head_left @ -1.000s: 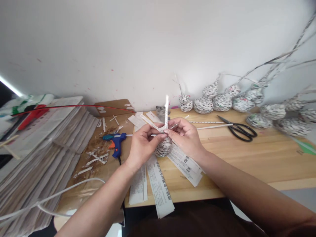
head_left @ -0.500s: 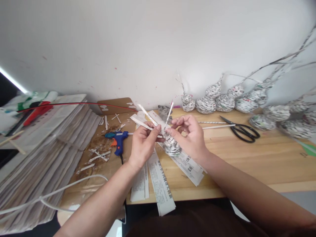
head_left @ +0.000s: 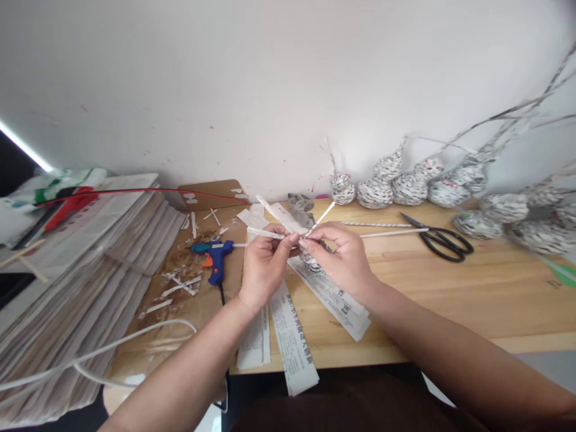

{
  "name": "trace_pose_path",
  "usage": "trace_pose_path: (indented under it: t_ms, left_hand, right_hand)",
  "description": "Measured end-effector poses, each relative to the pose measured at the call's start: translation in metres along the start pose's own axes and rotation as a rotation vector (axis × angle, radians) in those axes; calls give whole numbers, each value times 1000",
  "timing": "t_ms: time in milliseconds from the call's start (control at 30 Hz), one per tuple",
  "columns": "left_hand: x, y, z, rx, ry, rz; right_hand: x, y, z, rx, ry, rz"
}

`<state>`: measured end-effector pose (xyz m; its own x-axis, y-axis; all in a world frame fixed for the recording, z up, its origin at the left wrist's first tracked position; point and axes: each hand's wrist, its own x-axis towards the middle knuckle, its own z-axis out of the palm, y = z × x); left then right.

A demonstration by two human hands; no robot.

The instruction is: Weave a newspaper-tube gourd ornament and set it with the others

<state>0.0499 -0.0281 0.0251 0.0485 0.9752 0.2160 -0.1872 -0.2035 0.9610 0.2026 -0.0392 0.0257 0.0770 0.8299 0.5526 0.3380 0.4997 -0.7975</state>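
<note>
Between my two hands is a small woven newspaper gourd (head_left: 311,262), its body partly hidden behind my right fingers. Several rolled paper strips (head_left: 323,217) stick up and out from its top. My left hand (head_left: 269,261) is closed, thumb and fingers pinching the strips at the left of the weave. My right hand (head_left: 339,255) is closed too, its thumb and forefinger pressed on the strips where they cross, close to my left thumb. Printed newspaper strips (head_left: 292,342) lie on the table beneath my hands.
A blue glue gun (head_left: 217,259) lies left of my hands among paper scraps (head_left: 182,285). Black scissors (head_left: 443,240) rest at the right by rolled paper sticks. Finished woven gourds (head_left: 375,191) line the wall. A tall newspaper stack (head_left: 112,258) stands at far left.
My right hand has moved in from the right and its fingers have closed beside my left thumb. The upright strip now leans further right. More of the gourd is covered.
</note>
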Motion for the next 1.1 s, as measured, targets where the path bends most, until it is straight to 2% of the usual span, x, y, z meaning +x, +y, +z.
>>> trace_pose_path:
  t_ms: [133, 267, 467, 633, 733, 867, 1000, 1100]
  left_hand:
    - [3, -2, -2, -101, -54, -80]
    - [7, -2, -4, -114, -144, -182]
    - [2, 1, -3, 9, -25, -68]
    - [0, 3, -3, 89, 9, 15]
    - [8, 4, -9, 33, -45, 35]
    - [16, 5, -18, 40, -224, -33]
    - [14, 7, -16, 69, -230, -3]
    - [11, 8, -14, 42, -224, -33]
  right_hand:
    - [2, 2, 0, 22, 23, 74]
    - [6, 5, -1, 149, 0, 227]
    - [6, 6, 0, 220, -47, 302]
    - [8, 5, -3, 234, -86, 346]
    - [11, -1, -10, 153, -156, 291]
    - [15, -7, -17, 138, -269, 306]
    - [15, -7, -17, 182, -282, 354]
    - [15, -4, -16, 196, -287, 350]
